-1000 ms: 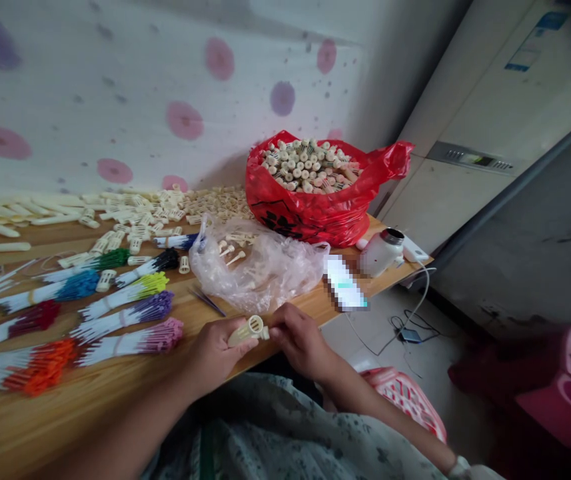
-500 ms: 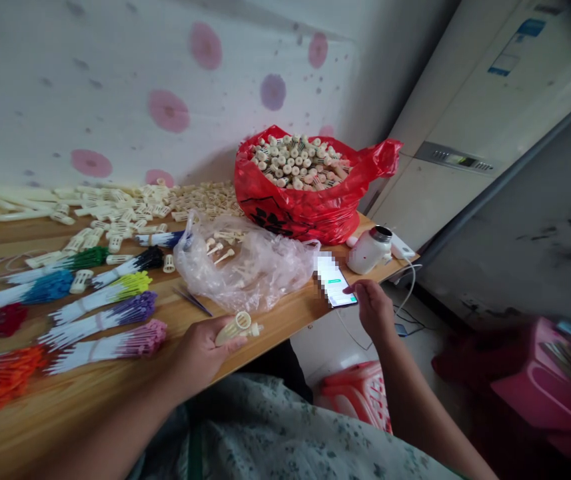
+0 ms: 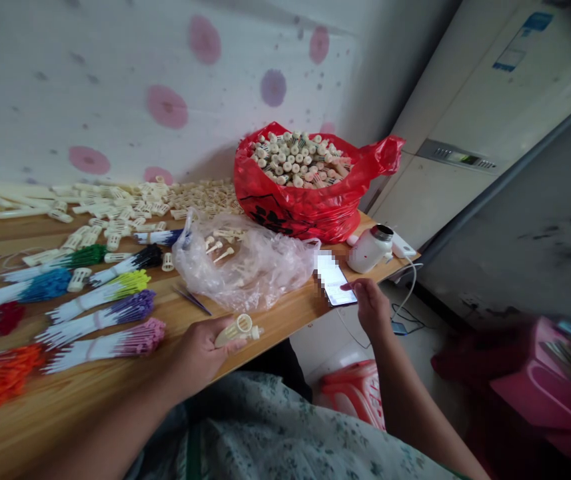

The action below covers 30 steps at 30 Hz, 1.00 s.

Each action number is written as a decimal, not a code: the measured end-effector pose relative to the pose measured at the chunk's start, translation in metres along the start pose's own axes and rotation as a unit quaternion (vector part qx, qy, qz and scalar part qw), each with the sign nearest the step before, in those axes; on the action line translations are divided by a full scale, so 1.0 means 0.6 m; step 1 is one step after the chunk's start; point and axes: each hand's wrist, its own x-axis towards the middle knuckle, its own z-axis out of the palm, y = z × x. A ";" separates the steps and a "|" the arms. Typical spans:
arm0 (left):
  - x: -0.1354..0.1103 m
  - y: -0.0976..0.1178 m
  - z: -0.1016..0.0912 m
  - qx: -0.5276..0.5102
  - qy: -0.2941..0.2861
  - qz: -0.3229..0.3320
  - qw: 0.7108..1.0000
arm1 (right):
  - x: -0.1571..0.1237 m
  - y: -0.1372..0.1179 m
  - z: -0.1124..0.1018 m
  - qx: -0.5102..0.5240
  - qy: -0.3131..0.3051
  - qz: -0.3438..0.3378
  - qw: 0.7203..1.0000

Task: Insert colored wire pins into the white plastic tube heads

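My left hand [image 3: 200, 350] is closed round a cream plastic tube piece [image 3: 239, 329] with a slotted cage end, held just over the front edge of the wooden table [image 3: 90, 390]. My right hand [image 3: 372, 305] reaches to the right, a fingertip touching the lit screen of a phone [image 3: 334, 280] that lies at the table's edge. The other fingers are loosely curled with nothing in them. A crumpled clear plastic bag [image 3: 245, 260] with a few cream pegs inside lies between the two hands.
A red plastic bag [image 3: 305, 193] full of assembled cream pieces stands at the back right. Bundles of coloured-tipped white sticks [image 3: 95, 320] lie to the left, and loose cream parts [image 3: 125, 213] along the wall. A white bottle [image 3: 371, 249] and a cable sit beside the phone. A red basket [image 3: 352, 393] is on the floor.
My right hand left the cream piece and went right to the phone, where it now touches the screen. My left hand kept hold of the piece and stayed in place.
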 end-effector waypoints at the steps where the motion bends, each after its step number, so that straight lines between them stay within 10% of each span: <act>1: 0.000 0.000 0.000 0.000 -0.001 -0.002 1.000 | 0.001 0.003 0.000 0.006 0.011 0.001 1.000; 30: 0.002 -0.003 0.001 -0.013 -0.005 -0.002 1.000 | 0.032 -0.018 0.014 -0.015 -0.014 -0.021 1.000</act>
